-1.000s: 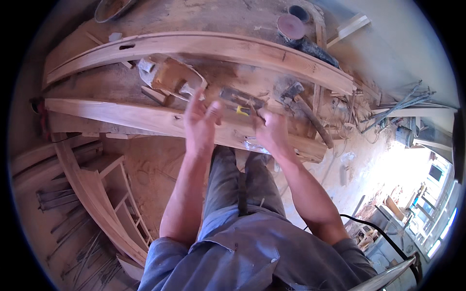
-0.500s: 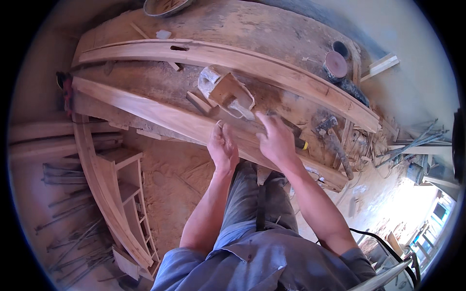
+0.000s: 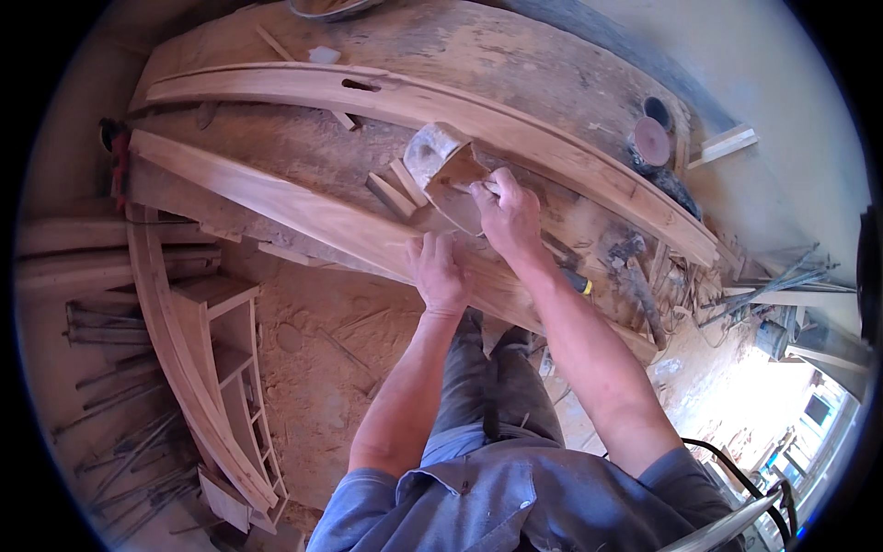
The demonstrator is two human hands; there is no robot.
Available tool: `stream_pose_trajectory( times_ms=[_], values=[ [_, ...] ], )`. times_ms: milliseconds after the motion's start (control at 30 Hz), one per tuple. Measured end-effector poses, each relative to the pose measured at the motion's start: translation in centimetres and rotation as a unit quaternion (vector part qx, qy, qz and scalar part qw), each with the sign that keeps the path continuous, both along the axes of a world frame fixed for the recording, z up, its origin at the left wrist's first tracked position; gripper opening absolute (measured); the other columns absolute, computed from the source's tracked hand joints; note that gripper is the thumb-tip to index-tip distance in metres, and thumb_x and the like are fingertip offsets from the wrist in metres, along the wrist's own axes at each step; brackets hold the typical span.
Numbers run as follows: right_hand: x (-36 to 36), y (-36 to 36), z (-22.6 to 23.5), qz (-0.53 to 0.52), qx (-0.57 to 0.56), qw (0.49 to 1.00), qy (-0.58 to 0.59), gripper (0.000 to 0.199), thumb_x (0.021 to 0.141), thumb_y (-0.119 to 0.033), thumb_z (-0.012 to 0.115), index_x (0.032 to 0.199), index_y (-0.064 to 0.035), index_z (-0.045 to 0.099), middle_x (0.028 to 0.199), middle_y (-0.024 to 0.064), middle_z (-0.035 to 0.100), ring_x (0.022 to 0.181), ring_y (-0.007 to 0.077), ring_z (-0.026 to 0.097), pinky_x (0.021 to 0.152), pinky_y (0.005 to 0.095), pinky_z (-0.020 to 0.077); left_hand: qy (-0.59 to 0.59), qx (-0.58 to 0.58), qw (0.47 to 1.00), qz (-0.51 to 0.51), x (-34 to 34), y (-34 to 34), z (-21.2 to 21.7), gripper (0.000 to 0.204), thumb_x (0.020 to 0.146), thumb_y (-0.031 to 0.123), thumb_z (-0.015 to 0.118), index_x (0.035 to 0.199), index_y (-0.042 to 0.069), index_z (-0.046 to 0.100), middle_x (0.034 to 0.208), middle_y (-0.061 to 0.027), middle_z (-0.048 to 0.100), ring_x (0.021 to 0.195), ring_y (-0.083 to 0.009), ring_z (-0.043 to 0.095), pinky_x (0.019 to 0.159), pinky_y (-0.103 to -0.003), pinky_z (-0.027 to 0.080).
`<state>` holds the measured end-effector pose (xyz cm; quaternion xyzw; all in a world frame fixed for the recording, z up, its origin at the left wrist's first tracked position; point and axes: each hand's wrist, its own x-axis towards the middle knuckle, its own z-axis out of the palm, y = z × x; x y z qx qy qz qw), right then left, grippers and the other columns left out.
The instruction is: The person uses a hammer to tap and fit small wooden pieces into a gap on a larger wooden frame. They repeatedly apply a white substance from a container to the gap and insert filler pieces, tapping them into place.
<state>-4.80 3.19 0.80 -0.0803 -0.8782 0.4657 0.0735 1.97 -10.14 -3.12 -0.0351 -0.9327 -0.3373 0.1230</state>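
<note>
My right hand (image 3: 511, 216) is closed around a whitish stick (image 3: 492, 187) that reaches into a cut-open plastic jug (image 3: 432, 152). The jug lies on the bench, its inside caked with tan residue. Below and left of it, my left hand (image 3: 440, 273) rests with curled fingers on the near wooden beam (image 3: 303, 210). Whatever those fingers may hold is hidden. Two short wood offcuts (image 3: 391, 195) lie between the jug and this beam.
Beyond the jug, a long curved wooden beam (image 3: 515, 132) with a slot spans the dusty bench (image 3: 432, 37). A yellow-ended tool (image 3: 578, 281) and a hammer (image 3: 644, 299) lie to the right. A round reddish disc (image 3: 651, 141) stands farther back. Wooden shelving (image 3: 241, 359) is at left.
My right hand has moved up to the jug and taken hold of the stick. My left hand has turned knuckles up and come down onto the near beam.
</note>
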Motion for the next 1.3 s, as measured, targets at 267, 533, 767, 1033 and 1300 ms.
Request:
stream_pose_trajectory(
  times_ms=[267, 533, 767, 1033, 1300],
  values=[
    [2.1, 1.3, -1.4, -0.108, -0.227, 0.962, -0.108, 0.018, 0.096, -0.017, 0.067, 0.093, -0.0002, 0.064, 0.072, 0.0091, 0.067, 0.059, 0.0136, 0.065, 0.051, 0.0285, 0.0489, 0.005, -0.077, 0.997, -0.014, 0.3, 0.6, 0.2, 0.012, 0.094, 0.02, 0.068, 0.099, 0.009, 0.068, 0.136, -0.0048, 0.061, 0.124, -0.0339, 0.053, 0.101, -0.048, 0.04],
    [4.1, 5.5, -1.3, -0.119, -0.43, 0.87, -0.208, 0.021, 0.095, -0.021, 0.063, 0.086, -0.0019, 0.063, 0.068, 0.012, 0.067, 0.048, 0.0184, 0.062, 0.042, 0.0281, 0.0455, 0.029, -0.102, 0.994, 0.002, 0.2, 0.9, -1.0, 0.012, 0.096, 0.019, 0.063, 0.1, 0.009, 0.067, 0.137, -0.0053, 0.062, 0.127, -0.0316, 0.054, 0.102, -0.048, 0.04],
    [10.3, 14.1, -0.2, -0.154, -0.702, 0.664, -0.205, 0.032, 0.095, -0.028, 0.057, 0.076, -0.003, 0.064, 0.067, 0.0152, 0.065, 0.054, 0.0292, 0.058, 0.048, 0.0394, 0.0408, 0.043, -0.129, 0.991, 0.012, -0.1, 0.0, -3.1, 0.013, 0.098, 0.019, 0.059, 0.092, 0.01, 0.064, 0.106, -0.0087, 0.067, 0.104, -0.0323, 0.061, 0.091, -0.05, 0.043],
    [29.8, 29.4, 6.0, -0.271, -0.573, 0.761, -0.139, 0.026, 0.087, -0.034, 0.061, 0.092, -0.0086, 0.062, 0.064, 0.0126, 0.058, 0.047, 0.0268, 0.048, 0.044, 0.0386, 0.0347, 0.032, -0.194, 0.98, 0.024, -1.5, -1.5, -6.0, 0.026, 0.103, 0.032, 0.056, 0.102, 0.01, 0.07, 0.101, -0.008, 0.071, 0.105, -0.0317, 0.061, 0.093, -0.049, 0.041],
    [35.6, 28.6, 7.5, -0.297, -0.33, 0.887, -0.131, 0.013, 0.088, -0.013, 0.064, 0.083, -0.0003, 0.064, 0.063, 0.0093, 0.064, 0.048, 0.0138, 0.056, 0.044, 0.0263, 0.0404, -0.01, -0.211, 0.977, 0.038, -1.5, -1.2, -5.0, 0.036, 0.104, 0.039, 0.051, 0.111, 0.011, 0.073, 0.112, -0.0067, 0.074, 0.109, -0.0308, 0.059, 0.101, -0.048, 0.038]
  ],
)
